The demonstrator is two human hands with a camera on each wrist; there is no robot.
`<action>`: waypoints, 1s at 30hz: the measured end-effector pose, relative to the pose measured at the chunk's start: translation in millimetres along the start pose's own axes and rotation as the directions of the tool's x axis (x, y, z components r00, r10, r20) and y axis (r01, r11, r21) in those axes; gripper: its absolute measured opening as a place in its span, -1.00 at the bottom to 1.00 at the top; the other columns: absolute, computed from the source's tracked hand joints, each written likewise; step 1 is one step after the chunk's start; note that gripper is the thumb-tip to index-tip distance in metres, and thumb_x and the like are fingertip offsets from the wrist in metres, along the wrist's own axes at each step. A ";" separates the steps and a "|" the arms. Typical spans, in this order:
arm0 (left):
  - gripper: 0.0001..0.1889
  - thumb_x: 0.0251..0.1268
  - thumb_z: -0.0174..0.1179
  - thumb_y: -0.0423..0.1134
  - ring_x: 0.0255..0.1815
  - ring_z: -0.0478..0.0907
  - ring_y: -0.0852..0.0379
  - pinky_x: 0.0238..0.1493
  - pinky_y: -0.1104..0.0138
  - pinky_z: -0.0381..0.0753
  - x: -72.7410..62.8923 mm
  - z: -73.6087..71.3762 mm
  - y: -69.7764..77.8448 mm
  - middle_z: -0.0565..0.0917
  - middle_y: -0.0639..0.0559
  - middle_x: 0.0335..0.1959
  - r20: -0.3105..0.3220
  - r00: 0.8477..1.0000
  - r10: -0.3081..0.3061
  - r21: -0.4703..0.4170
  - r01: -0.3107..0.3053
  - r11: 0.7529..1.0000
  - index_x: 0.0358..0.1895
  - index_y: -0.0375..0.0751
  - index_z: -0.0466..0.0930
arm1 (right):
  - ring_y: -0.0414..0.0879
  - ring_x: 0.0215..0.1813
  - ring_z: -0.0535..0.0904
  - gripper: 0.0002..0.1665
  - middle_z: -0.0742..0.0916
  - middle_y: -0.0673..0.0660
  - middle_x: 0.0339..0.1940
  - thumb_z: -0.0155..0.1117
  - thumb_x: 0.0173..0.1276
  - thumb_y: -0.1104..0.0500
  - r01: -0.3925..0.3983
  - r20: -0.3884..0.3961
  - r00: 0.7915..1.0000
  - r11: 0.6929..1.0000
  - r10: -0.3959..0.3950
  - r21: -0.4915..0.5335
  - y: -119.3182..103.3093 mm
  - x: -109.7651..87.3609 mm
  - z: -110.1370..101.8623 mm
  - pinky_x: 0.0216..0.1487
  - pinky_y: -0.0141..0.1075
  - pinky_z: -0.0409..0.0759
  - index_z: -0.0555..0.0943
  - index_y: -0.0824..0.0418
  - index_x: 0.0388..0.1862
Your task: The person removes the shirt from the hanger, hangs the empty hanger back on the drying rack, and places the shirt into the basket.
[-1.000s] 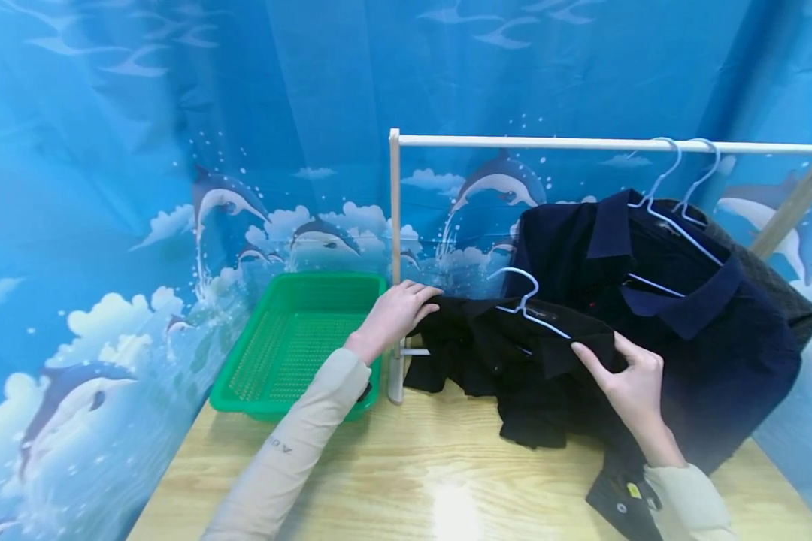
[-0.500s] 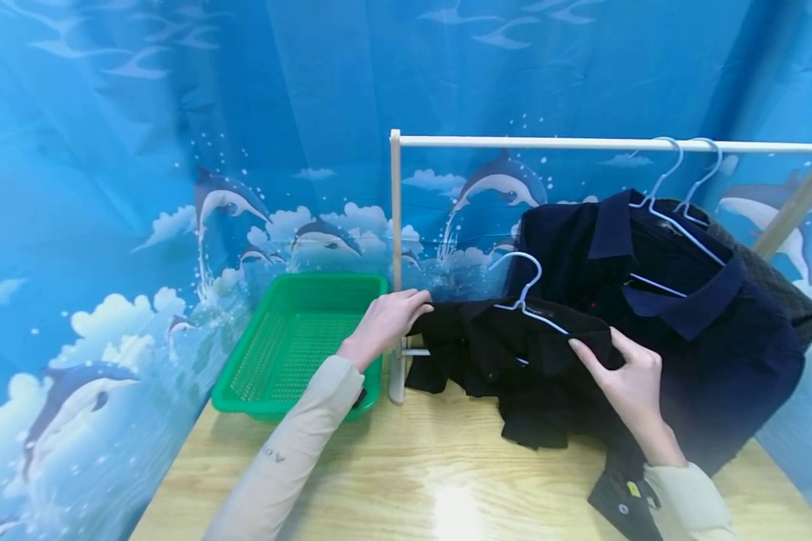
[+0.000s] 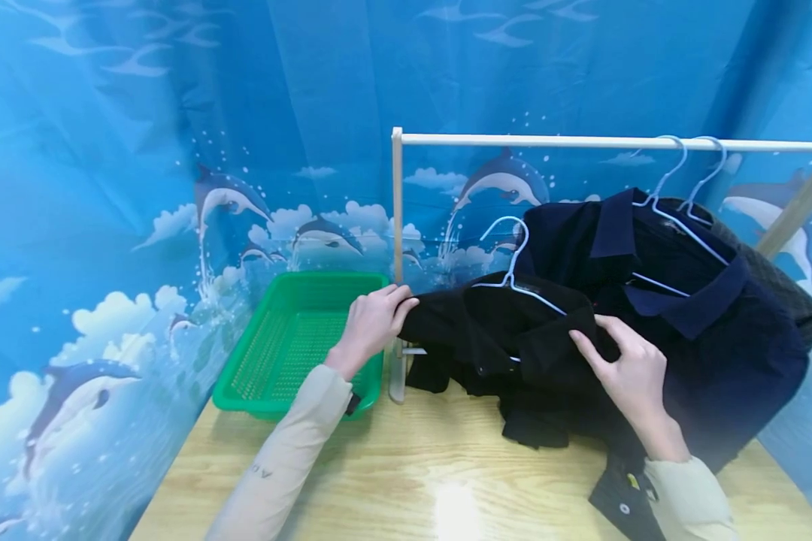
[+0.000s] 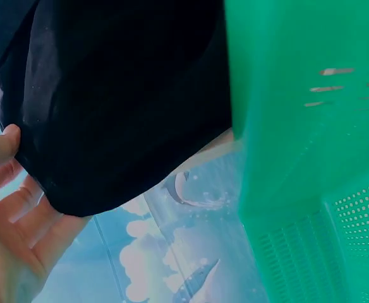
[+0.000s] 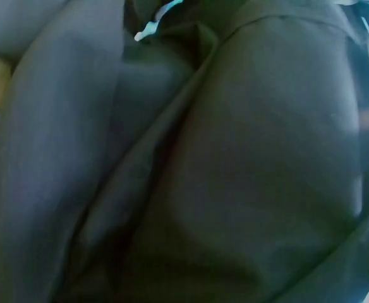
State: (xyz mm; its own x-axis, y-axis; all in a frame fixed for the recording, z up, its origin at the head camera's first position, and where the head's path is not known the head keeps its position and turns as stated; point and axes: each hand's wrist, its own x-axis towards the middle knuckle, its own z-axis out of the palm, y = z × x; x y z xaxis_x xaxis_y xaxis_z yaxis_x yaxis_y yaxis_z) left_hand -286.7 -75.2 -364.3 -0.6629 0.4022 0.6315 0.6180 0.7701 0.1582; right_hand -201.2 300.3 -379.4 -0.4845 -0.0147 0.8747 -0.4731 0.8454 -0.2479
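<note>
A black collared shirt (image 3: 541,346) sits on a light-blue wire hanger (image 3: 513,263), held up over the table with the hanger's hook free in the air below the rail. My left hand (image 3: 377,319) pinches the shirt at its left shoulder; in the left wrist view that hand (image 4: 20,221) has thumb and fingers on either side of the cloth edge. My right hand (image 3: 632,372) pinches the shirt near the collar's right side. Black cloth (image 5: 254,158) fills most of the right wrist view, with only a bit of skin at its right edge.
A white rail (image 3: 514,140) on a wooden rack carries a dark navy shirt (image 3: 690,323) and a dark checked garment (image 3: 798,300) on hangers at the right. A green perforated basket (image 3: 298,353) stands on the wooden table (image 3: 406,473), left of the rack post (image 3: 398,225).
The hanger and the shirt's collar have risen and shifted slightly left. My left hand has moved a little left and down with the shoulder; my right hand keeps nearly the same place.
</note>
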 end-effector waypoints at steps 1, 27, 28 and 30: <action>-0.75 0.58 0.09 -0.04 -0.64 0.42 0.14 -0.65 0.37 0.34 -1.4 -0.6 -1.1 0.62 0.05 -0.42 -0.006 1.000 -0.011 -0.002 0.011 1.000 -0.19 -0.07 0.66 | 0.16 -0.17 0.70 -0.61 0.79 0.23 -0.19 0.47 0.26 0.02 0.019 -0.002 1.000 0.999 -0.019 -0.027 -0.3 0.3 0.2 -0.13 -0.48 0.44 0.73 0.27 -0.07; -0.72 0.46 0.23 0.03 -0.80 0.21 0.15 -0.73 0.34 0.14 -39.1 -39.4 -6.9 0.32 0.11 -0.78 0.073 0.964 -0.256 0.006 0.256 0.967 -0.35 -0.06 0.66 | 0.08 -0.43 0.65 -0.74 0.78 0.11 -0.37 0.39 0.33 0.06 0.175 -0.015 0.983 0.967 -0.181 -0.187 -4.6 -10.6 14.5 -0.67 -0.14 0.31 0.79 0.19 -0.14; -0.72 0.46 0.23 0.03 -0.80 0.19 0.14 -0.73 0.34 0.12 -41.0 -40.3 -7.3 0.30 0.11 -0.79 0.071 0.962 -0.263 0.008 0.263 0.965 -0.34 -0.05 0.66 | 0.07 -0.42 0.64 -0.75 0.77 0.10 -0.36 0.38 0.33 0.07 0.171 -0.004 0.985 0.970 -0.175 -0.174 -5.4 -11.1 14.9 -0.66 -0.16 0.32 0.79 0.18 -0.12; -0.72 0.45 0.24 0.05 -0.82 0.16 0.12 -0.72 0.33 0.07 -45.3 -42.1 -8.1 0.25 0.10 -0.81 0.066 0.958 -0.278 0.009 0.278 0.961 -0.34 -0.05 0.66 | 0.05 -0.39 0.64 -0.76 0.76 0.08 -0.34 0.38 0.32 0.10 0.158 0.019 0.987 0.978 -0.157 -0.139 -6.7 -12.4 15.5 -0.65 -0.18 0.32 0.79 0.16 -0.09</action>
State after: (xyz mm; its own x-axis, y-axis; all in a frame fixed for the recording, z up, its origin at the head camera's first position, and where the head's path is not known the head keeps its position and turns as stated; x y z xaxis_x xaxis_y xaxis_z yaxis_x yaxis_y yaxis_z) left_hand -243.9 -120.4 -362.3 -0.8348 0.2040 0.5114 0.4055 0.8561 0.3204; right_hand -203.5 286.5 -395.0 -0.4178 -0.1573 0.8948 -0.4367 0.8984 -0.0460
